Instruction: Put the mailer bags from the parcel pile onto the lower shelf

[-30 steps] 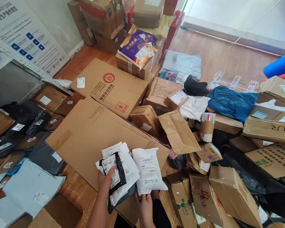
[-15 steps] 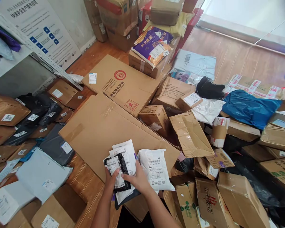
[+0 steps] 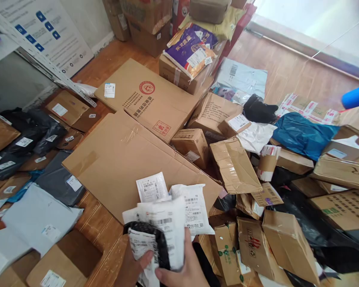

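Head view, nearest first: what are the hands doing?

Left hand (image 3: 130, 261) and right hand (image 3: 184, 273) are both closed on a bundle (image 3: 156, 239): black packet (image 3: 162, 249) in front, white packets (image 3: 167, 217) behind, held up before the near edge of a large carton (image 3: 110, 155).

How would it handle?

Light and soft, I'd judge, with slick plastic skins that could slide; best pinched through every layer at both sides. Contents are hidden, so I can't tell how fragile.

And room around it?

Floorboards (image 3: 92, 217) run along the near edge, leftward. A small white packet (image 3: 151, 188) and white mailer (image 3: 196, 207) seem to lie toward the right corner. Taped cardboard stretches to the left corner, the roomiest side. Smaller boxes (image 3: 236, 169) and a printed carton (image 3: 164, 99) crowd the far edge.
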`<state>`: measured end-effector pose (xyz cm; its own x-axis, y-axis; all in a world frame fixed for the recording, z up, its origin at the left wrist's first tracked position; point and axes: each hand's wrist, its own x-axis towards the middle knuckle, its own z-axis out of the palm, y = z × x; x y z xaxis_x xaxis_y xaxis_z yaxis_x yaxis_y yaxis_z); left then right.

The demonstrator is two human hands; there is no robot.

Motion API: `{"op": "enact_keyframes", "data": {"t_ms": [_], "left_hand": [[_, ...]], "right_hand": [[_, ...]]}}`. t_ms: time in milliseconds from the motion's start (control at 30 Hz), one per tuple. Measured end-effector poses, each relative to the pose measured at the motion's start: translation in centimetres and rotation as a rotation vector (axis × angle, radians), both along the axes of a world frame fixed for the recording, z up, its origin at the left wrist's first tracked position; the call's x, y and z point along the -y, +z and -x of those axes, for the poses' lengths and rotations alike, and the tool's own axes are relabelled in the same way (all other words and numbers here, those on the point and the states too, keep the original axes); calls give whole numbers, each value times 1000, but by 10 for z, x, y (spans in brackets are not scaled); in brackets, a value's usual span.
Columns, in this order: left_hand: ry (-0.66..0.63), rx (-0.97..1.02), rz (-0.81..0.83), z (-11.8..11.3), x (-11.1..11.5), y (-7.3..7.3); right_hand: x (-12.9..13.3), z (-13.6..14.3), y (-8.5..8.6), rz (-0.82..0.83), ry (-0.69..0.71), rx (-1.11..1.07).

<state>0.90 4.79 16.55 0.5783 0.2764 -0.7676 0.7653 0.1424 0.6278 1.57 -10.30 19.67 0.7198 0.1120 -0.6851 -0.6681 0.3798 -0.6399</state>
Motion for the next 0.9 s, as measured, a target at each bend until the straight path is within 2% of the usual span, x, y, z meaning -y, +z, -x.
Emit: {"op": "enact_keyframes", "data": {"t_ms": [67, 100, 167, 233, 267, 333, 400, 467, 567, 633, 733, 800, 900], "left_hand": [[-37, 43, 194, -13, 24, 15], [-67, 47, 265, -20, 38, 16], [-129, 60, 304, -34, 68, 6], [-136, 129, 256, -46, 96, -17], [-114, 177, 221, -51, 107, -29], [-82, 247, 188, -58, 123, -50], [-94, 286, 167, -60, 130, -59], [-106, 312, 124, -57, 133, -57], [-59, 279, 113, -51, 135, -49], [-26, 240, 191, -51, 134, -49], [-67, 280, 281, -57, 130, -54], [-130, 319, 237, -61, 127, -57], [-197, 308, 112, -65, 126, -55]], "right_hand": [[25, 3, 21, 77, -148, -47], [38, 1, 28, 169, -189, -43], [64, -11, 29, 387, -181, 14], [88, -27, 11, 532, -105, 81], [98, -35, -3, 531, -71, 98], [114, -47, -35, 420, -38, 107], [126, -52, -59, 313, -19, 107], [137, -52, -68, 305, 12, 87], [148, -54, -60, 324, 133, -11], [151, -58, -53, 242, 203, -75], [150, -62, -53, 81, 146, -118], [149, -62, -59, 48, 109, -107], [153, -54, -66, 44, 137, -79]]}}
